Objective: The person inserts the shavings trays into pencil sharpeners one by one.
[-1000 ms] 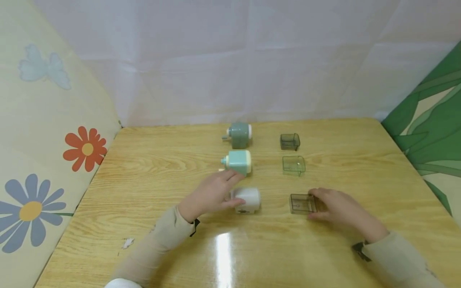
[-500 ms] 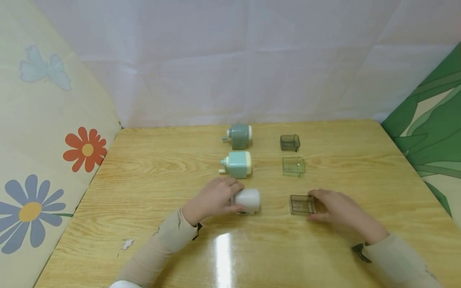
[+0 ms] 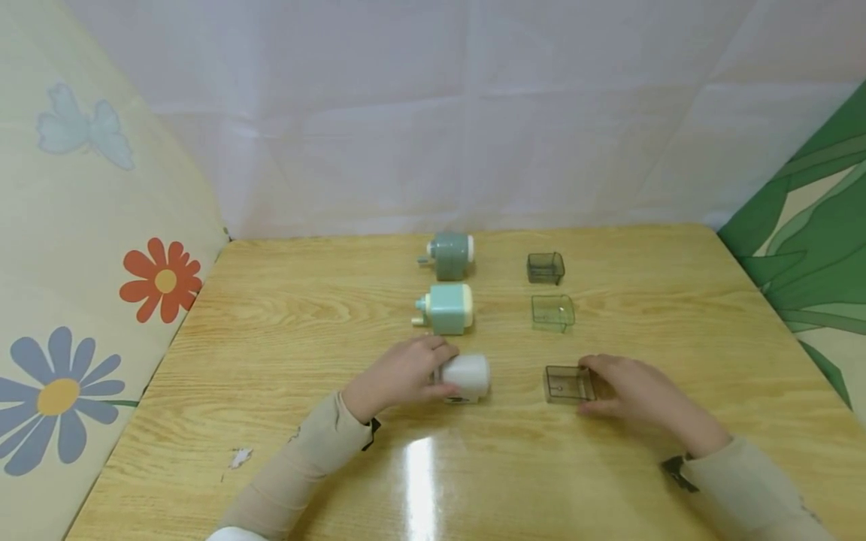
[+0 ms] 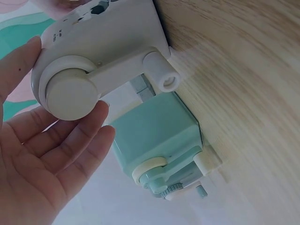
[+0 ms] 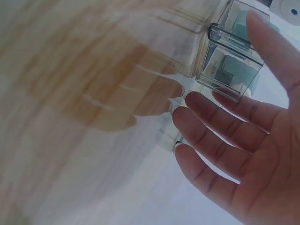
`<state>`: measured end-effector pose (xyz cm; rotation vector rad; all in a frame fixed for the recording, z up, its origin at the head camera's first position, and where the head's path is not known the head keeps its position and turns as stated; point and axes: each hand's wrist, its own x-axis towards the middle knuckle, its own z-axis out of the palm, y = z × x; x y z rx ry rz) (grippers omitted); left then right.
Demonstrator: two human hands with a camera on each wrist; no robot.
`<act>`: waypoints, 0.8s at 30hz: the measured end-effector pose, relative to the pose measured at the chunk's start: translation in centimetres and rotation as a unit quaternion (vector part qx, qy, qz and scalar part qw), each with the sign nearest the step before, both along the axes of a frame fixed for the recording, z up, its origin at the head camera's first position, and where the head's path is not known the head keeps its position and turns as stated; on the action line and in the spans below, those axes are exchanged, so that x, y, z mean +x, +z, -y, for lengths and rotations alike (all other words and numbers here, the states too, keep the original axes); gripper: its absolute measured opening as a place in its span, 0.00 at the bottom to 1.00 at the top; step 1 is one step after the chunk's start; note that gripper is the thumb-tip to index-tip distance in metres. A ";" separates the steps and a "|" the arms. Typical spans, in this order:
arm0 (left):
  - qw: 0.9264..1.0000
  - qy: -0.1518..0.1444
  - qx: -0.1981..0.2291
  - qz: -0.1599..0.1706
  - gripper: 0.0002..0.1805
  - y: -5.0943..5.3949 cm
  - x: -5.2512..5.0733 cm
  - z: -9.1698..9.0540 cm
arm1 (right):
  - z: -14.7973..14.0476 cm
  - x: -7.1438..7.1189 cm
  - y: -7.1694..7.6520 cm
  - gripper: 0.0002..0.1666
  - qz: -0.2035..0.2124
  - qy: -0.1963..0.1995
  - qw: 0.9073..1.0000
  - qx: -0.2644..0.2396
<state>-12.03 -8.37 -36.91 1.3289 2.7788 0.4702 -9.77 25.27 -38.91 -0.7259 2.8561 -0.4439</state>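
1. The left hand (image 3: 399,376) has moved down and now pinches the handle end of the smooth white sharpener (image 3: 471,372).
2. The right hand (image 3: 636,391) still pinches the thin, see-through brown box (image 3: 567,383), so both hands have a part.
3. Past the left grip sits the boxy mint sharpener (image 3: 446,309); past the right, the clear green box (image 3: 551,312).
4. Farther, the rounder dark sharpener (image 3: 449,256) and gray box (image 3: 544,268) sit on shiny wood.
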 end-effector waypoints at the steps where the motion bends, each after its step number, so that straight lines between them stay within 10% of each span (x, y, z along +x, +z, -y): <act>1: 1.000 -0.001 0.000 0.001 0.28 0.0 0.0 0.0 | 0.0 0.0 0.0 0.39 -0.002 0.002 1.000 -0.001; 24: 1.000 -0.010 0.003 -0.007 0.27 -0.2 -0.1 0.1 | 0.6 -0.4 -0.1 0.38 -0.012 0.016 1.000 -0.005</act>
